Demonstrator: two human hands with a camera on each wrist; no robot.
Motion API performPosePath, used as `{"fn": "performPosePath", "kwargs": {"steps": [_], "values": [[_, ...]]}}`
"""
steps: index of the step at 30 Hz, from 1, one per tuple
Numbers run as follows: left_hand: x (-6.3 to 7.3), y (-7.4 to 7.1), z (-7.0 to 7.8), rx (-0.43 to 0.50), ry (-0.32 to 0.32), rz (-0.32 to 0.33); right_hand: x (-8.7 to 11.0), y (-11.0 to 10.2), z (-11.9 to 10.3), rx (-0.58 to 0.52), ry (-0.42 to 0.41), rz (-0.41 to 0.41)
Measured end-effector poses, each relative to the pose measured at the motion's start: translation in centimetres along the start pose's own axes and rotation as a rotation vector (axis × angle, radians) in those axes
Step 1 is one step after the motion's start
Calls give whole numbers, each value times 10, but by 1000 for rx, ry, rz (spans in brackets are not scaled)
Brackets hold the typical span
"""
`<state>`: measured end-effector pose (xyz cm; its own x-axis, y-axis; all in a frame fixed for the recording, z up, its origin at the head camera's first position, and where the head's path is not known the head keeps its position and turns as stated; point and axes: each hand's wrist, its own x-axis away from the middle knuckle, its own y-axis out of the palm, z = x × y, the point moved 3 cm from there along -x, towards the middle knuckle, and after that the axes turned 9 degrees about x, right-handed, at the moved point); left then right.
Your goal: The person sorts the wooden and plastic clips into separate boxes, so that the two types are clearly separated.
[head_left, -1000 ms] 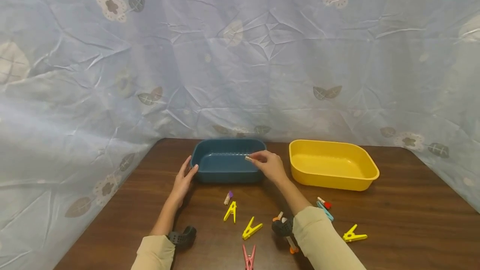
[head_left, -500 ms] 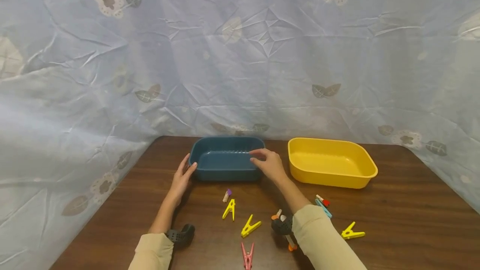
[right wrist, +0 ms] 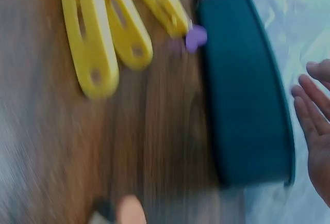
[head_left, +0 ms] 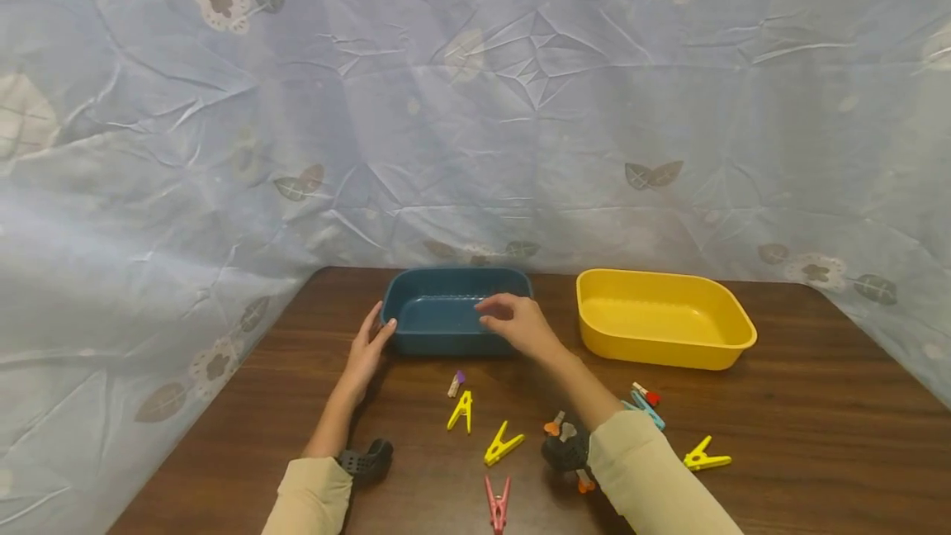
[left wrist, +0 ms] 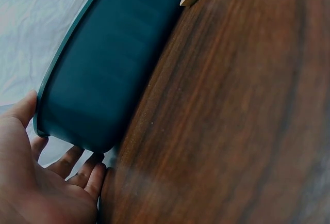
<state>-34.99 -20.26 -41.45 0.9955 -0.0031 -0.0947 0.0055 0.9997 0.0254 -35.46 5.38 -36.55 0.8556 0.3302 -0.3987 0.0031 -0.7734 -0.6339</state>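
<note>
My left hand rests on the left end of the dark blue basin. In the left wrist view its thumb touches the rim and its fairly straight fingers lie against the end wall. Over the basin's right side, my right hand hovers with thumb and index finger apart and nothing between them. The right wrist view shows that hand beyond the rim. In front of the basin lie a small wooden clothespin with a purple heart and two yellow clothespins.
A yellow basin stands to the right. Near the right forearm lie orange-trimmed wooden clothespins, a red-heart one, light blue clothespins and a yellow one. A pink clothespin lies at the front. A patterned curtain hangs behind.
One second ago the right thumb and index finger pinched a small pale clothespin over the blue basin; they have let it go. The right hand has shifted slightly left. The left hand stays put.
</note>
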Motion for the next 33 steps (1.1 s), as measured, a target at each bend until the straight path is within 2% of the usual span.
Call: {"fn": "performPosePath", "kwargs": {"steps": [3, 6, 11, 15, 24, 28, 33], "values": [[-5, -2, -8, -20, 16, 4, 4, 13, -15, -30, -68, -111], [-7, -3, -12, -34, 28, 6, 10, 27, -26, -12, -126, -207], [-8, -3, -15, -40, 26, 11, 19, 46, -26, 36, -138, -292], [-8, -3, -14, -39, 21, 22, 24, 57, -17, 143, -133, -342], [-6, -2, -12, -42, 27, 31, 28, 60, -12, 295, -200, -290], [-6, -2, -13, -50, 23, 33, 28, 57, -7, 335, -163, -277], [-7, -4, -12, -55, 21, 16, 29, 52, -1, 278, -76, -286]]}}
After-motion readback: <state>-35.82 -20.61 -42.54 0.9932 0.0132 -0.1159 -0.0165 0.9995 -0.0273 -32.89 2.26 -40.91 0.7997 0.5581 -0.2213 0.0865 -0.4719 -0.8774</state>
